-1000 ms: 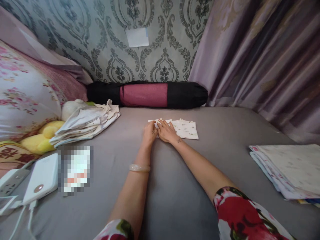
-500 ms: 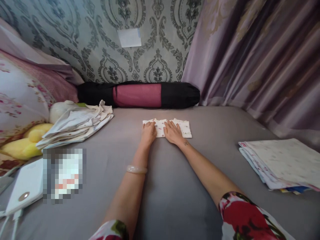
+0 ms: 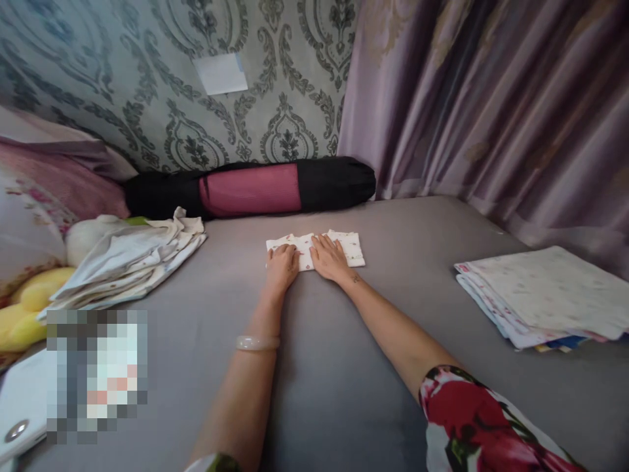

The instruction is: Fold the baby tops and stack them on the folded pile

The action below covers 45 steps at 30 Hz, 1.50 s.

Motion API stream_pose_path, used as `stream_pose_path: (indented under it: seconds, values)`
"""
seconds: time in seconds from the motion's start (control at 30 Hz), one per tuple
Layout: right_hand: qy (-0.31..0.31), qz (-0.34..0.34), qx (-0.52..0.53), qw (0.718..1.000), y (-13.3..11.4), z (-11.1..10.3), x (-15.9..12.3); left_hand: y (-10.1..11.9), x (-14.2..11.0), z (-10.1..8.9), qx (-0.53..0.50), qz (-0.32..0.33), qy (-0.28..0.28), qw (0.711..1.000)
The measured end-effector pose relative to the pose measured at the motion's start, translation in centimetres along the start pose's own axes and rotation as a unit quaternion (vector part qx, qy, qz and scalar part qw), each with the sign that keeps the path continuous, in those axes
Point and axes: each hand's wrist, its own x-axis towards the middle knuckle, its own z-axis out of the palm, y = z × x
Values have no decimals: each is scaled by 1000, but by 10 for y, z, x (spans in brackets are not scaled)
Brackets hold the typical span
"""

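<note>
Parted since a second ago, the left hand, loosely bent, and right hand, flat and open, rest on the folded cloth at the person's twelve o'clock, neither gripping it.

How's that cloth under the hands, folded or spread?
Folded: the white printed cloth lies under the left hand and right hand as a narrow strip with a stepped upper edge.
</note>
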Motion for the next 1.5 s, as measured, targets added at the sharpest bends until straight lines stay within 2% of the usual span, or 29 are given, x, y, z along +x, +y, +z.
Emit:
stream_pose_path:
  seconds: [0.13, 0.27, 0.5, 0.67, 0.83, 0.97, 1.17, 1.27, 1.37, 1.5]
  values:
    - [36, 77, -11, 996, 8, -5, -1, -1, 0, 2, -7, -1, 2, 1000]
    - [20, 129, -19, 991, 15, -6, -2, -5, 2, 6, -10, 10, 9, 1000]
    - [6, 137, -17, 990, 15, -5, -2, -5, 2, 8, -10, 4, 14, 1000]
    - [-28, 143, -5, 989, 18, -15, 1, -2, 0, 3, -4, 3, 6, 1000]
    - [21, 138, -34, 990, 34, -22, 3, -3, 0, 5, -1, -5, 9, 1000]
    - [-10, 140, -47, 989, 48, -19, 3, -5, 0, 8, 31, -29, 18, 999]
    - [-34, 140, -49, 988, 51, -14, 2, -4, 0, 12, 69, -60, -31, 995]
    - [-35, 133, -66, 988, 51, -17, 6, -3, 4, 9, 98, -51, -23, 994]
    - [-73, 107, -88, 988, 56, -31, 16, -4, 18, -5, 145, -19, -44, 988]
    - [-168, 99, -102, 975, 68, -59, 38, -11, 55, -28, 168, -23, -143, 975]
